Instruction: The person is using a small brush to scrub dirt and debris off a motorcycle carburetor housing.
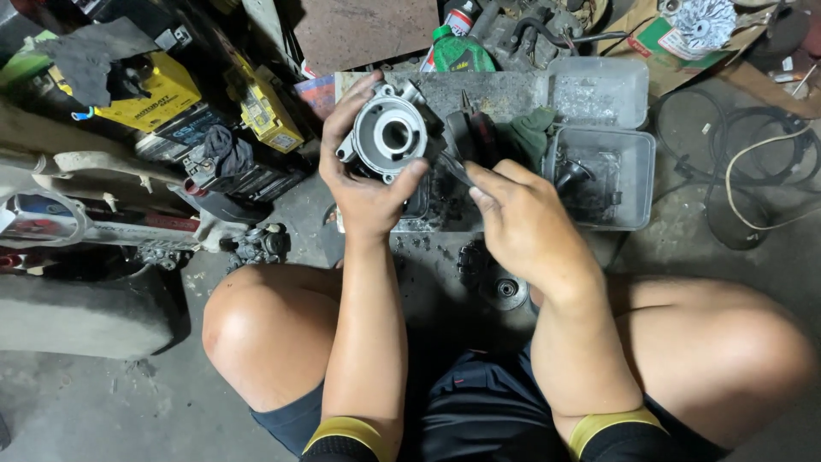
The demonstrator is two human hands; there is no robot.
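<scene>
The left hand (366, 184), just above the middle of the frame, has its grip closed around a round grey cast-metal housing with a central bore (392, 135), thumb pressed on the lower right rim and fingers curled over the upper left edge. The housing is held up off the floor, its open face turned toward the camera, just left of centre in the upper half of the frame.

The right hand (523, 221), right of centre, has its grip closed on a pair of dark-handled pliers (469, 141). The handles run up from the fingers, and the tip points toward the top of the frame, just beside the housing's right edge. Whether the tip touches the housing cannot be told.

Behind the hands, a clear plastic rectangular box (633, 184) lies on the grimy concrete floor (128, 402), with a small black funnel-shaped part (571, 175) inside it. Its clear lid (597, 90) lies just above it. A green rag (528, 130) is bunched between the pliers and the box.

At the upper left are yellow and black rectangular batteries (162, 90). A small grey carburettor-like part (261, 244) rests on the floor near the left knee, and a round metal bearing (506, 289) lies below the right hand. Black and white cables (753, 154) coil at the right edge.
</scene>
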